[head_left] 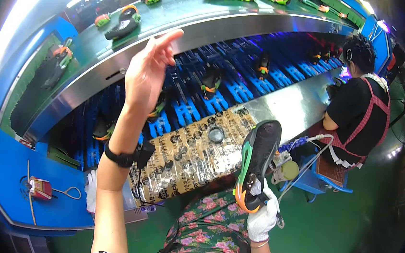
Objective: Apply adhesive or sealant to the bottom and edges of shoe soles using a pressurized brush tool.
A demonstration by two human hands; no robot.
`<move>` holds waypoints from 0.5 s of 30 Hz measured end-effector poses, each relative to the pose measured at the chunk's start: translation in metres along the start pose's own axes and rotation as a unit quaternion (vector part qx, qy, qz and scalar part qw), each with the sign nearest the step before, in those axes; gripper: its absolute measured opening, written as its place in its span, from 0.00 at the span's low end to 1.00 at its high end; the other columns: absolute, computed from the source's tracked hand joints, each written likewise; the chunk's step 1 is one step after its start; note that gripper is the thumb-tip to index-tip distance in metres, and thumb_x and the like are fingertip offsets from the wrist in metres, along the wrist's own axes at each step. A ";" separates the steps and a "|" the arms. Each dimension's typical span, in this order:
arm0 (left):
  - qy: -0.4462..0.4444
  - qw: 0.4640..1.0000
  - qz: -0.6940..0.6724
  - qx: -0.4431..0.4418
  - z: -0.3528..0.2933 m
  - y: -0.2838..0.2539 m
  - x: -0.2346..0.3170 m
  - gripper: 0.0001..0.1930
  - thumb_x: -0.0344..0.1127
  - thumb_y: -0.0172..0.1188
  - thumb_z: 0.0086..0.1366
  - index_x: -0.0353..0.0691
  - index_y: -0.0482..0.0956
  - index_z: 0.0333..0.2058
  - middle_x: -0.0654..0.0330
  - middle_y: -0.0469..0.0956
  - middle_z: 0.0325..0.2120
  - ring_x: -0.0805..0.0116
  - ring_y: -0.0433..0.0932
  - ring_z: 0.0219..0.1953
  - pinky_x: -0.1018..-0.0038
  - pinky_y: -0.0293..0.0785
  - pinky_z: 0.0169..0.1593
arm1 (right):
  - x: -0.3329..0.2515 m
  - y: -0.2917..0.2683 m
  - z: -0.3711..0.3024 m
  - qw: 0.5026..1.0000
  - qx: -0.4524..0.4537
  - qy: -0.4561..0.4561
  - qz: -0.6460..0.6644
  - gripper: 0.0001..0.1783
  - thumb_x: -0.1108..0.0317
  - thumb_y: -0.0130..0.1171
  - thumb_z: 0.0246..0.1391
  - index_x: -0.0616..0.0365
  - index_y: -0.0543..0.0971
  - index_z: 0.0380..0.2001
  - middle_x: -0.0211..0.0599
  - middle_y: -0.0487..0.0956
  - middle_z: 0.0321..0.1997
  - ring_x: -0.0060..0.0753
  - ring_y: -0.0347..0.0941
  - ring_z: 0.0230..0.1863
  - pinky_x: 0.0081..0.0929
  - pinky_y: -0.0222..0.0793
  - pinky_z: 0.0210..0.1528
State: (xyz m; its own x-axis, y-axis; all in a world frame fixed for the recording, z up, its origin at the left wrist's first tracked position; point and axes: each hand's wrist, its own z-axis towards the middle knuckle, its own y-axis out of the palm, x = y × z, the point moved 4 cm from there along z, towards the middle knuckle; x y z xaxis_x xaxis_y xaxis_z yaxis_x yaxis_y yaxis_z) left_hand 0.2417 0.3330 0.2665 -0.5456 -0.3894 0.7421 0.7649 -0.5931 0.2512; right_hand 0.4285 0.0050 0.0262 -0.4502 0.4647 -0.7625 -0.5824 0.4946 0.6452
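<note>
Just right of the taped desk point(190, 159), the gloved right hand point(263, 218) clamps a black shoe point(257, 162) by its heel, sole up, while the bare left hand point(147, 73) hangs open and empty beyond, well apart from it, before the conveyor point(211, 23).

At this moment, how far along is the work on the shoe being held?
Done: finished-looking shoes ride the upper green belt. In hand: the gloved right hand grips a black shoe sole-up above the taped workbench, while the bare left hand is raised, open and empty. Left: this shoe is not yet on either belt, and more shoes sit on the lower blue conveyor.
</note>
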 end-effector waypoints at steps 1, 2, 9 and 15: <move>0.032 0.997 0.069 0.016 0.016 -0.007 0.004 0.25 0.42 0.42 0.78 0.23 0.74 0.57 0.53 0.77 0.55 0.73 0.68 0.42 0.74 0.66 0.52 | -0.001 -0.001 0.000 1.000 0.008 0.000 -0.006 0.22 0.61 0.48 0.65 0.70 0.76 0.51 0.66 0.65 0.70 0.55 0.66 0.69 0.50 0.55 0.74; 0.046 0.991 0.124 0.004 0.036 -0.017 0.006 0.24 0.41 0.44 0.77 0.25 0.76 0.55 0.57 0.78 0.49 0.73 0.68 0.42 0.74 0.66 0.52 | -0.002 -0.002 0.001 1.000 0.003 -0.005 0.001 0.22 0.61 0.48 0.65 0.70 0.76 0.51 0.66 0.65 0.70 0.55 0.66 0.69 0.50 0.55 0.74; 0.028 0.444 0.892 -0.077 0.128 -0.098 -0.021 0.19 0.50 0.45 0.75 0.63 0.80 0.58 0.46 0.77 0.47 0.45 0.71 0.54 0.54 0.67 0.56 | -0.005 0.022 0.010 1.000 -0.021 0.011 -0.007 0.21 0.62 0.47 0.67 0.68 0.76 0.51 0.56 0.72 0.66 0.48 0.70 0.65 0.50 0.60 0.71; 0.048 0.405 0.903 -0.135 0.102 -0.072 0.010 0.22 0.61 0.48 0.71 0.64 0.83 0.54 0.45 0.77 0.52 0.49 0.71 0.56 0.55 0.66 0.54 | -0.010 0.017 0.011 1.000 -0.020 -0.021 0.012 0.20 0.61 0.52 0.65 0.70 0.77 0.49 0.62 0.69 0.67 0.53 0.69 0.66 0.49 0.58 0.72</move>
State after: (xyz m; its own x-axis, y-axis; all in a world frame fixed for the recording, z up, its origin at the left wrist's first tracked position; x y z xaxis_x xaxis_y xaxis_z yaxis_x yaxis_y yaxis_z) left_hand 0.2158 0.4440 0.3190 0.7997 -0.3781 -0.4664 -0.1111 0.6701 -0.7339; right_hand 0.4310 0.0170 0.0453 -0.4358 0.5065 -0.7440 -0.5985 0.4543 0.6598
